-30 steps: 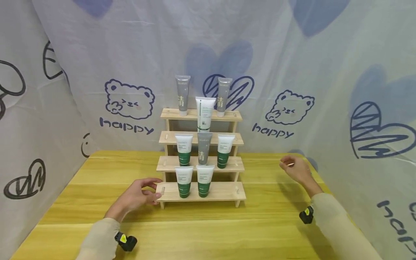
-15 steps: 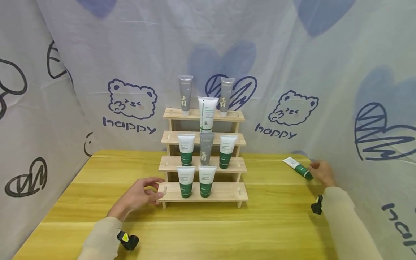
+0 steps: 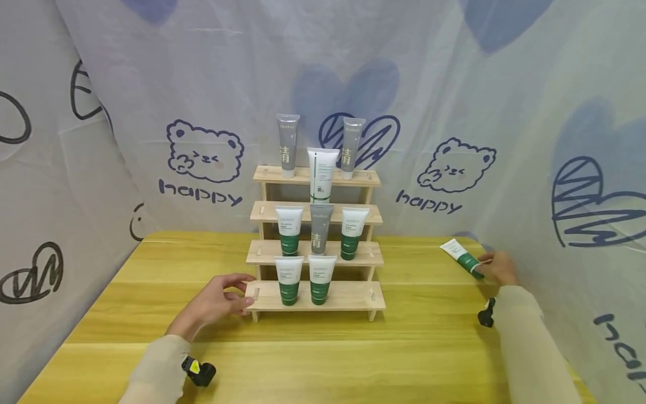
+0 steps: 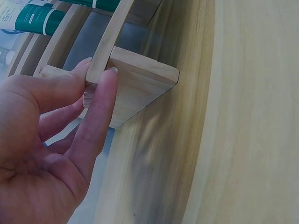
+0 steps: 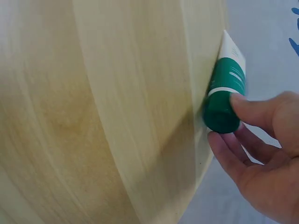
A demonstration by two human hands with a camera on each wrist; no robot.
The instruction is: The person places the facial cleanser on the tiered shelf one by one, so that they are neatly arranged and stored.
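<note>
My left hand [image 3: 214,303] pinches the left end of the lowest step of a wooden four-step display stand [image 3: 348,297], thumb and finger at the board's edge [image 4: 100,63]. On the right of the table my right hand [image 3: 497,269] grips the green cap end of a white-and-green squeeze tube [image 3: 461,258]. In the right wrist view the thumb presses on the cap of this tube [image 5: 226,88], other fingers beneath it. The tube lies tilted, its white flat end pointing away from the hand.
Two white-and-green tubes [image 3: 289,280] stand on the lowest step. Above them, a grey tube [image 3: 319,230] stands between two more. Higher up are a large white tube [image 3: 322,174] and two grey tubes [image 3: 287,146]. A printed curtain [image 3: 429,84] surrounds the wooden table [image 3: 323,365].
My right hand has moved right, around to the cap end of the tube, which came into view on the table, and now grips it. My left hand stays at the stand.
</note>
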